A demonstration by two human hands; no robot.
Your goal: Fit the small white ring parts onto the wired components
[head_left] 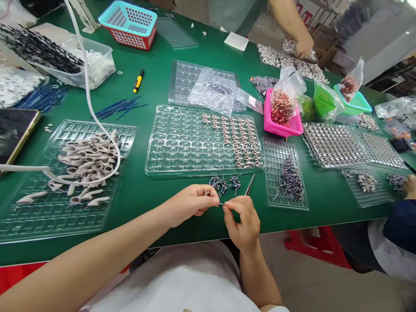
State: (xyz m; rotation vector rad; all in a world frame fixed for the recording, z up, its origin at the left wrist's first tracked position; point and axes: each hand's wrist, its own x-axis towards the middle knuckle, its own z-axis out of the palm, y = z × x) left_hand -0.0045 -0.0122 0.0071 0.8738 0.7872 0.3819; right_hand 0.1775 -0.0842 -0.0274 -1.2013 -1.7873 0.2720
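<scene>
My left hand (195, 201) and my right hand (242, 216) meet near the table's front edge, fingertips pinched on a tiny thin part between them. A slim metal tool (206, 193) shows between the fingers of my left hand. From behind my right hand the pointed tip of tweezers (250, 184) sticks out. Small dark-blue wired parts (224, 184) lie just beyond my hands. Behind them is a clear tray (185, 149), its right side filled with small white-and-copper pieces (242, 138).
Left, a clear tray (126, 130) bears beige curved shells (87, 158) under a white cable (87, 78). Right are a tray of wired parts (290, 180) and a pink basket (283, 128). Another person's hand (303, 45) works at the back; one more hand (410, 186) is at far right.
</scene>
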